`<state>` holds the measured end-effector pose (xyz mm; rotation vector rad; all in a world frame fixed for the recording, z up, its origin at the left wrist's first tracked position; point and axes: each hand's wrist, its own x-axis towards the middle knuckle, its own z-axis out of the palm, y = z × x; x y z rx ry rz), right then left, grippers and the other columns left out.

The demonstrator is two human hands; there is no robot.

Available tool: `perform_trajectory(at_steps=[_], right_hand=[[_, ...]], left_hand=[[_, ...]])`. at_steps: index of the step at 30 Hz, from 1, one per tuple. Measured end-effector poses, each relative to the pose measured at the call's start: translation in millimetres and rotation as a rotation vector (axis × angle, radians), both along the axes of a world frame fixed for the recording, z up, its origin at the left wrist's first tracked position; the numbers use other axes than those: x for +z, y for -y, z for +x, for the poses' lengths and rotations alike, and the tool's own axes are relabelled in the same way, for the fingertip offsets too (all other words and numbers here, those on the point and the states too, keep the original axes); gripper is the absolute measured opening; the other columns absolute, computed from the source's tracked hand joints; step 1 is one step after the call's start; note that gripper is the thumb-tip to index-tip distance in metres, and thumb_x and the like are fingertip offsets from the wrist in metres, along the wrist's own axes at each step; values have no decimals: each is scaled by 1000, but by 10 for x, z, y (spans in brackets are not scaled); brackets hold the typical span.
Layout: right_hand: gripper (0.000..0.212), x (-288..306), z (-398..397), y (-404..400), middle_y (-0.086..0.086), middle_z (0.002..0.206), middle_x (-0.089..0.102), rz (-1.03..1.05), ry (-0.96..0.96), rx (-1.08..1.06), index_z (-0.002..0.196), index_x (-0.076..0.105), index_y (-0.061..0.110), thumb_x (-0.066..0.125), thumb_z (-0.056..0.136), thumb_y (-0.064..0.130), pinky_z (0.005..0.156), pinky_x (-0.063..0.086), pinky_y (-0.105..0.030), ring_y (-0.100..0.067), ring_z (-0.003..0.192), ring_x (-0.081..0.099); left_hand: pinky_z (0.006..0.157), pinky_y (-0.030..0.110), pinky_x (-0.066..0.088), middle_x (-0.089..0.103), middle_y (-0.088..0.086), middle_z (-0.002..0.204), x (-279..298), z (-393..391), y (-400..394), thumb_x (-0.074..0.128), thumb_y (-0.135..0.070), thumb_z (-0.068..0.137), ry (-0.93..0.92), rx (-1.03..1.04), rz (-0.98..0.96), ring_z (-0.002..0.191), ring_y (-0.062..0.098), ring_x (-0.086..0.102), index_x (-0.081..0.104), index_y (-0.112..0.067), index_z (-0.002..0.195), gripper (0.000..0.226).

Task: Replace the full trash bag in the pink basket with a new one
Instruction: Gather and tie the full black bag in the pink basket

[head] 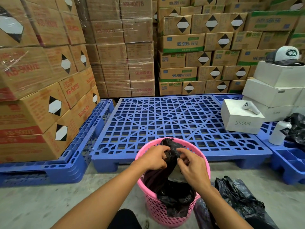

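Observation:
A pink perforated basket (155, 210) stands on the concrete floor in front of me. A black trash bag (175, 194) sits in it, part draped over the near rim. Its gathered top (170, 144) rises above the basket. My left hand (155, 157) and my right hand (192, 166) both pinch this bunched top, fingers closed on the plastic. A second black bag (239, 197) lies crumpled on the floor to the right of the basket.
A blue plastic pallet (165, 119) lies just beyond the basket, another (66, 159) at the left under stacked cardboard boxes (41, 96). White boxes (241, 119), a controller (249, 107), a cap (285, 54), a white bottle (279, 133) and black plastic (297, 128) sit at the right.

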<state>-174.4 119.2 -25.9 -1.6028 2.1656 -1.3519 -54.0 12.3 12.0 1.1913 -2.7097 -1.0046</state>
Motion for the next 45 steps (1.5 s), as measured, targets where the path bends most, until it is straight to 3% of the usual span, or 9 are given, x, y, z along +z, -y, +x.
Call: perform_trajectory(at_steps=[3,9,14,20,25,31,35,40,45], right_hand=[[33,12,-34,-20,6,80,63,8,-68,23,115,62,22,61,83,15,69,52,-39,-16,75,59],[36,73,-8,16,9,81,61,-45,-228,129,118,61,24,63,82,18,65,44,-26,-11,79,55],[34,123,-49,124,1,85,67,-86,-213,169,114,60,19,61,80,15,71,47,-31,-17,82,59],[23,79,-91,243,5,89,62,54,-55,156,110,49,19,55,89,14,58,41,-33,-16,70,57],[17,7,-34,391,1,83,62,185,-46,115,97,36,24,48,91,14,44,26,-28,-19,60,52],[17,-61,-14,454,-11,73,64,328,-51,102,98,39,18,49,88,10,48,33,-37,-30,67,56],[34,-65,-25,470,-10,91,71,436,23,137,116,48,14,53,83,7,68,47,-35,-26,89,61],[33,-36,-32,499,-13,108,64,545,64,172,115,51,10,56,83,7,69,43,-33,-27,90,58],[29,-20,-62,528,-8,96,59,620,43,163,110,51,12,60,82,11,67,42,-32,-23,82,53]], left_hand=[[87,31,47,59,13,125,-19,34,0,57,3,85,53,-48,-41,115,26,55,31,-18,148,71],[73,30,45,64,8,116,21,75,118,45,5,91,-201,36,-86,88,20,54,33,-29,147,67],[88,35,50,64,16,119,-186,2,-45,40,1,82,-164,-57,-27,106,30,59,33,-34,145,71],[54,23,37,53,33,124,-302,102,-63,47,-2,88,-135,-4,84,70,27,58,0,-33,152,85],[90,41,51,61,15,121,-376,149,-59,72,-23,77,-216,102,97,106,31,61,1,-46,146,102],[84,44,52,64,12,110,-396,144,-158,60,-8,85,-210,115,-101,98,27,60,17,-32,148,79],[72,48,54,67,14,91,-493,130,-190,55,-5,85,-256,164,-168,78,28,62,22,-28,147,74],[96,43,50,62,7,132,-477,141,-228,55,-5,88,-273,151,-182,115,27,60,15,-27,151,77],[99,39,48,62,2,133,-440,154,-204,56,-4,89,-241,68,-185,116,28,59,20,-26,150,75]])
